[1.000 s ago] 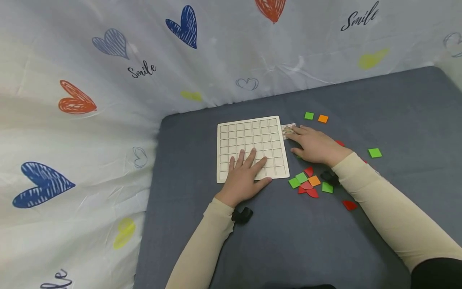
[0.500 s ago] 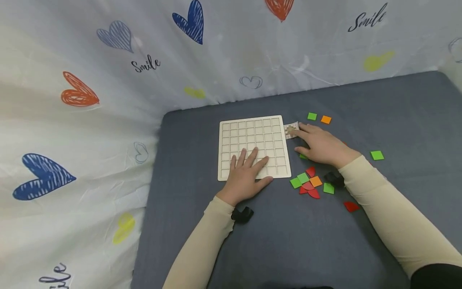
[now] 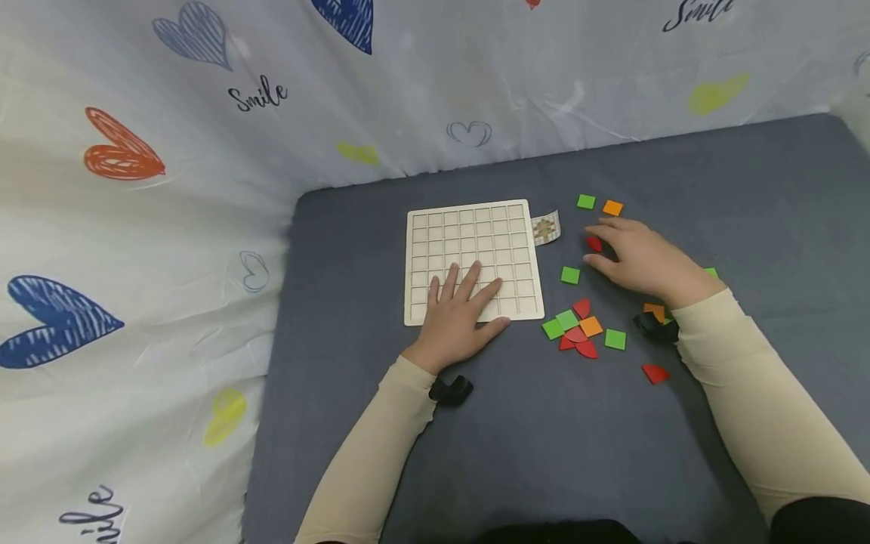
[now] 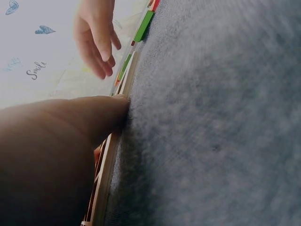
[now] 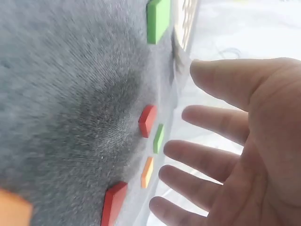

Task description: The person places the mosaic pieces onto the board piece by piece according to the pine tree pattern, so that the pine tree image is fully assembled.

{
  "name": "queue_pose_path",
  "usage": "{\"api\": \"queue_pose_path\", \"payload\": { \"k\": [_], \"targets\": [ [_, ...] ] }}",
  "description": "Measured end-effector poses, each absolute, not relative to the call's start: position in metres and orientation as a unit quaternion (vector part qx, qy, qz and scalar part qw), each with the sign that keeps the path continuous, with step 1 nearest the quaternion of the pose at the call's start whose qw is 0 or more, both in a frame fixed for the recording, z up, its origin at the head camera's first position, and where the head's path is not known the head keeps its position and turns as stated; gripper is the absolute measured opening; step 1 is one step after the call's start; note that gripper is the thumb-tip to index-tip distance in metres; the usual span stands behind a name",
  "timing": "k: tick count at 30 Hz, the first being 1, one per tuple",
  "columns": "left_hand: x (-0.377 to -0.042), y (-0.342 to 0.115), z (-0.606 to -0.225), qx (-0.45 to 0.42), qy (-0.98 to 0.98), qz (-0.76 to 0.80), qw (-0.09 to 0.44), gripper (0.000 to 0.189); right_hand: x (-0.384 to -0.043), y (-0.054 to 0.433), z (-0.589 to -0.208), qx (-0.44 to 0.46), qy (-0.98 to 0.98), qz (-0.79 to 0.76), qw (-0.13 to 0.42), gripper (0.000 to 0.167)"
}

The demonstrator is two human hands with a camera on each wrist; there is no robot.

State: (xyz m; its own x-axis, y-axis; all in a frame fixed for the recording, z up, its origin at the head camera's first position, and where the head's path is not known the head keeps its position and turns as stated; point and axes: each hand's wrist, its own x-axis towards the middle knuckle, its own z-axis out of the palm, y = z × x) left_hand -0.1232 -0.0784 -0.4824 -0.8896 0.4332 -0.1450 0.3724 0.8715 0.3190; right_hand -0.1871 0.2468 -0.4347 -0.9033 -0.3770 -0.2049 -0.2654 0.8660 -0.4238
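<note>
A pale wooden grid board (image 3: pixel 469 234) lies flat on the grey tabletop. My left hand (image 3: pixel 454 325) rests on its lower part with fingers spread, the thumb at the near edge. From under the board's right side sticks out a small printed paper card (image 3: pixel 546 227), its outer end curled up. My right hand (image 3: pixel 642 257) hovers right of the card, holding nothing, its fingers apart in the right wrist view. Below its fingers lies a red quarter-round piece (image 3: pixel 594 243). Nearby are a green square (image 3: pixel 570 275) and an orange square (image 3: pixel 612 208).
A cluster of red, green and orange pieces (image 3: pixel 574 326) lies off the board's lower right corner. A lone green square (image 3: pixel 615 339) and a red piece (image 3: pixel 655 373) lie farther right. Behind the table hangs a white curtain (image 3: pixel 408 91) printed with hearts.
My right hand has drawn back from the card to the right and lifted, uncovering the card, a green square and a red piece. My left hand stays on the board. The head view has shifted slightly.
</note>
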Motion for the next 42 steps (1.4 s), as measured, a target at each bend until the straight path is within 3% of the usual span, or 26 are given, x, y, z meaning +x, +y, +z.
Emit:
{"api": "queue_pose_path", "payload": {
  "k": [9,21,35,42],
  "targets": [
    [-0.128,-0.080,-0.481,0.208,0.964,0.139,0.092,0.069,-0.155,0.246,-0.422,-0.180,0.958,-0.200,0.096,0.055],
    [-0.130,-0.079,-0.479,0.211,0.963,0.135,0.095,0.070,-0.105,0.233,-0.419,-0.240,0.940,-0.242,0.029,0.020],
    [-0.129,-0.080,-0.481,0.204,0.964,0.137,0.102,0.070,-0.090,0.213,-0.442,-0.292,0.917,-0.258,0.080,0.015],
    [-0.123,-0.077,-0.483,0.202,0.964,0.133,0.110,0.070,-0.086,0.211,-0.452,-0.290,0.919,-0.256,0.072,0.016]
  ]
}}
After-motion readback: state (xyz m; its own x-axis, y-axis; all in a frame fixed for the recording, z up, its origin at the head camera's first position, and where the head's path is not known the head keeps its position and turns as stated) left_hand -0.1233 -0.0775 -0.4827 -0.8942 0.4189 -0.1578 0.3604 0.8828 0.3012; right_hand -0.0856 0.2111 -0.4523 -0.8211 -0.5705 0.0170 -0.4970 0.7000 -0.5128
